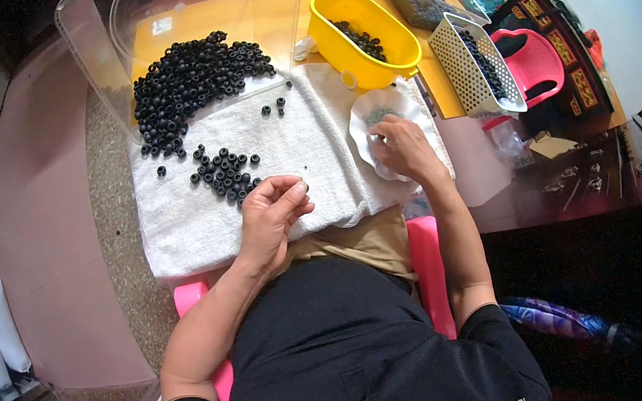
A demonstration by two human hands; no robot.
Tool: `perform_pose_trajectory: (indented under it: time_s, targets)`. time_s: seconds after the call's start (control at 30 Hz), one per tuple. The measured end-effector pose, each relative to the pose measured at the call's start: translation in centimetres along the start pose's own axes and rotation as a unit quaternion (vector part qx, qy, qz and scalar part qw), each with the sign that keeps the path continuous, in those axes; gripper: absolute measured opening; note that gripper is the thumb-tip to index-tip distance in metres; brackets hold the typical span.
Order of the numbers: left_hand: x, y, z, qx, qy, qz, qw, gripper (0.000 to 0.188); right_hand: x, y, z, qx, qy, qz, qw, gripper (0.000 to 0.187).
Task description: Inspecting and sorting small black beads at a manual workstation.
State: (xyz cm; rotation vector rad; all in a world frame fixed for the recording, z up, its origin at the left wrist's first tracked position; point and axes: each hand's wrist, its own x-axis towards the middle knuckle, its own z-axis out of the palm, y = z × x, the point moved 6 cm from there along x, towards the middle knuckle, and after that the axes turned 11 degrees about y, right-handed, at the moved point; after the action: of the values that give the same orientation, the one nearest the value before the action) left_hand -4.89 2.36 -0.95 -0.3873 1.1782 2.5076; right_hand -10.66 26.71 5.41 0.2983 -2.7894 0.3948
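My left hand point(275, 214) is closed in a pinch over the near part of a white towel. A dark edge shows at its thumb and fingertip, but the piece is mostly hidden. Just beyond it lies a small group of black round parts with holes point(227, 171). At the right, my right hand point(404, 146) reaches into a white scalloped bowl point(360, 130) with its fingers pressed together. Small greyish pieces point(381, 115) lie in that bowl, too fine to name. Whatever the right fingertips hold is hidden.
A large heap of black round parts point(191, 83) spills from a clear plastic bin point(95, 64) onto the towel point(187, 245). Beyond the bowl stands a yellow tub point(325, 30) with more inside. A cream perforated basket point(460, 67) and another clear bin point(411, 0) stand farther right.
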Motion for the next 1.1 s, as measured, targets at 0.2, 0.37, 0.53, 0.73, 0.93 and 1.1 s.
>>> perform_pose_trajectory:
  time_s: [0.2,0.37,0.53,0.73,0.93,1.1]
  targets:
    - [0.1,-0.2,-0.1,0.002,-0.006,-0.001,1.0,0.012,-0.5,-1.6,-1.5,0.073,0.064,-0.017,0.995,0.012]
    - [-0.3,-0.1,0.5,0.017,-0.018,-0.005,1.0,0.012,-1.6,-5.5,0.3,0.522,-0.084,0.128,0.839,0.01]
    - [-0.5,-0.5,1.1,0.011,-0.081,-0.027,0.996,0.013,-2.4,-8.3,2.5,0.595,-0.183,0.144,0.769,0.013]
    - [-0.6,-0.4,1.0,0.01,-0.087,-0.045,0.995,0.013,-2.8,-9.2,3.3,0.619,-0.223,0.164,0.735,0.01]
    - [-0.4,-0.6,0.6,-0.002,-0.09,-0.06,0.994,0.012,-2.9,-10.1,3.1,0.645,-0.211,0.162,0.716,0.011]
    - [-0.4,-0.1,0.9,-0.026,-0.075,-0.062,0.995,0.012,-3.4,-9.7,4.5,0.648,-0.175,0.177,0.72,0.011]
